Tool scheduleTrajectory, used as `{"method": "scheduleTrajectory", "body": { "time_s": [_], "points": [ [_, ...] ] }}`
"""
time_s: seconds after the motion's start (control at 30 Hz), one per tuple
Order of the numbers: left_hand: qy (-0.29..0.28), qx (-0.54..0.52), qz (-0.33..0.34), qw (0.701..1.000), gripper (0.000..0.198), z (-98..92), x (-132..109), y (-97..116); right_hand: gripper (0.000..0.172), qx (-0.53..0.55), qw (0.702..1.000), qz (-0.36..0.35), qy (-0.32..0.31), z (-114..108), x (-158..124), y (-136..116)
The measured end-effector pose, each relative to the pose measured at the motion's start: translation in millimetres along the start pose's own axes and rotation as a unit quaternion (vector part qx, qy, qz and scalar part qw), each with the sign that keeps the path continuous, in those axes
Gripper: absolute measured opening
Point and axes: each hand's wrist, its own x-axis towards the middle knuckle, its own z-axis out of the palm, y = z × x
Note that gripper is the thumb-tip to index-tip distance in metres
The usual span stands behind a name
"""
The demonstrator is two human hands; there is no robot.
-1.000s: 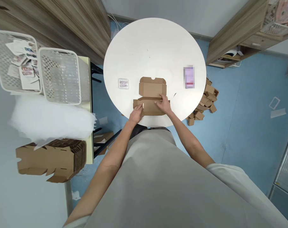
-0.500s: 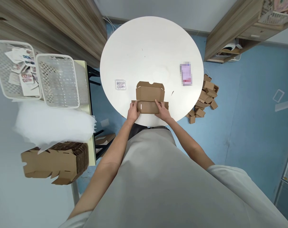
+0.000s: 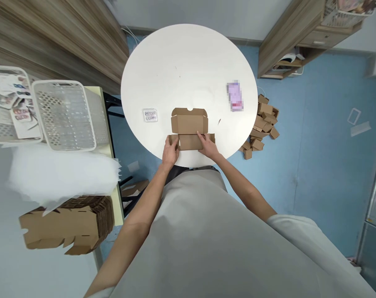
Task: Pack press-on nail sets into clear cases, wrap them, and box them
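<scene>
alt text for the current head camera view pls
A person's left-hand grip and right-hand grip are on an open cardboard box on a round white table. A small clear case lies to the left, a blurred purple thing to the right. Brown boxes lie heaped on the floor.

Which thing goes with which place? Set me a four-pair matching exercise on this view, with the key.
1. carton
2. clear case
3. purple item
4. cardboard stack

A. right side of the round table
B. beside the white sheets
C. touched by the left hand and right hand
D. left side of the round table

Pairs: 1-C; 2-D; 3-A; 4-B
</scene>
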Motion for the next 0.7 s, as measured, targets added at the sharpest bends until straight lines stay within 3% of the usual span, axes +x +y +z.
{"method": "scheduleTrajectory", "body": {
  "time_s": [0.13,0.3,0.43,0.57,0.7],
  "points": [
    [0.019,-0.008,0.022,1.000,0.069,-3.1,1.7,5.6,0.108,-0.007,1.000,0.000,-0.003,-1.3,1.5,-0.3],
    [0.040,-0.032,0.066,0.997,0.066,-3.8,-6.0,29.4,0.110,-0.011,1.000,-0.001,-0.001,-1.9,1.0,-1.7],
    [0.051,-0.074,-0.015,0.996,0.072,0.8,-3.1,34.7,0.109,-0.016,1.000,0.007,-0.008,-2.0,1.6,-0.4],
    [0.021,-0.059,-0.110,0.992,0.043,4.4,6.7,27.2,0.108,-0.018,1.000,0.000,-0.017,-3.3,2.2,1.3],
    [0.027,-0.030,-0.135,0.990,0.024,7.2,11.5,24.0,0.111,-0.017,1.000,-0.003,-0.024,-5.4,1.5,0.8]
  ]
}}
